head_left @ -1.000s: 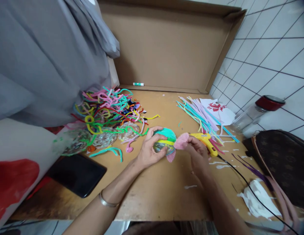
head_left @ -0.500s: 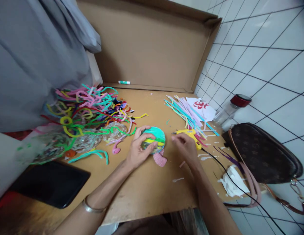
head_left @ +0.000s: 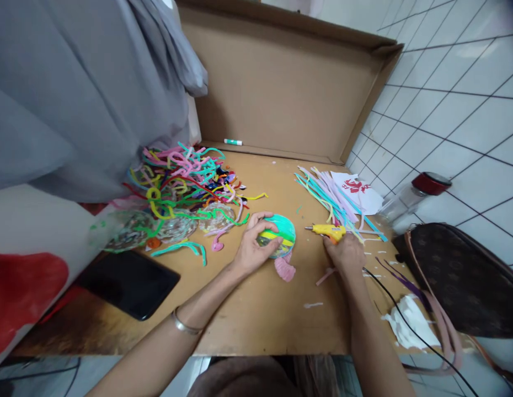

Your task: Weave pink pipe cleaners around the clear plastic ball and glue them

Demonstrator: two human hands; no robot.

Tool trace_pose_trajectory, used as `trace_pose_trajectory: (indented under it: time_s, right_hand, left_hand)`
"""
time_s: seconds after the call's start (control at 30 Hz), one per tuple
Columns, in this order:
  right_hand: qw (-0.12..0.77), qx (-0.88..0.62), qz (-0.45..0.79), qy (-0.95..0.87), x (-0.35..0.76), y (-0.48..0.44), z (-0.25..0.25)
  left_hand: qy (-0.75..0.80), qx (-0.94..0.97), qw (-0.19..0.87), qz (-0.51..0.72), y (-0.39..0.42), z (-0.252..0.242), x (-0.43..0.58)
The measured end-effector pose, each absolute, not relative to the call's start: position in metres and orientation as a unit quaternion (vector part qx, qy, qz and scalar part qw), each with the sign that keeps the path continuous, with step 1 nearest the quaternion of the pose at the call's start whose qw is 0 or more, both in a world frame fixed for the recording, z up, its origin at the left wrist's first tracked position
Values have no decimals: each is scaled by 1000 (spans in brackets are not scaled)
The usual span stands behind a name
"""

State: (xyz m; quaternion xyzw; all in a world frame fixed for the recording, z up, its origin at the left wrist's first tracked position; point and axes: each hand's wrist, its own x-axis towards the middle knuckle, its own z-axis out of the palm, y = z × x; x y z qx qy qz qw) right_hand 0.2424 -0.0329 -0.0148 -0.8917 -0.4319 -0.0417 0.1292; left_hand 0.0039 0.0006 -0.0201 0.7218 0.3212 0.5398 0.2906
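My left hand (head_left: pixel 256 245) is closed around a round disc (head_left: pixel 284 227) covered in turquoise, green and yellow strips, its thumb pressing on the yellow part. A pink ribbed piece (head_left: pixel 285 269) sticks out below the disc toward me. To the right, my right hand (head_left: pixel 346 255) is wrapped around the handle of a yellow glue gun (head_left: pixel 327 229), whose nozzle points left at the disc. The gun's grip is mostly hidden by my fingers. A short pink strip (head_left: pixel 325 277) lies beside my right hand.
Tangled pipe cleaners (head_left: pixel 198 171) and clear round pieces (head_left: pixel 174 225) lie at left, above a black tablet (head_left: pixel 134 282). Straight pipe cleaners (head_left: pixel 329 190), a bottle (head_left: pixel 409 196), a brown bag (head_left: pixel 459 281) and crumpled tissue (head_left: pixel 411 322) line the right. A black cord (head_left: pixel 399 306) trails from the gun.
My right hand has moved from beside the disc onto the glue gun's handle and closed around it. My left hand still holds the disc. The whole view has shifted.
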Motion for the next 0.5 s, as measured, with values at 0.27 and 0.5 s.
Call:
trace_pose_trajectory:
  time_s: [0.27, 0.5]
  right_hand:
    - [358, -836, -38, -414, 238, -37, -4]
    - [430, -674, -213, -562, 209, -31, 42]
  left_hand:
    - [323, 719, 286, 546, 2, -23, 3]
    - [316, 706, 284, 566, 4, -26, 2]
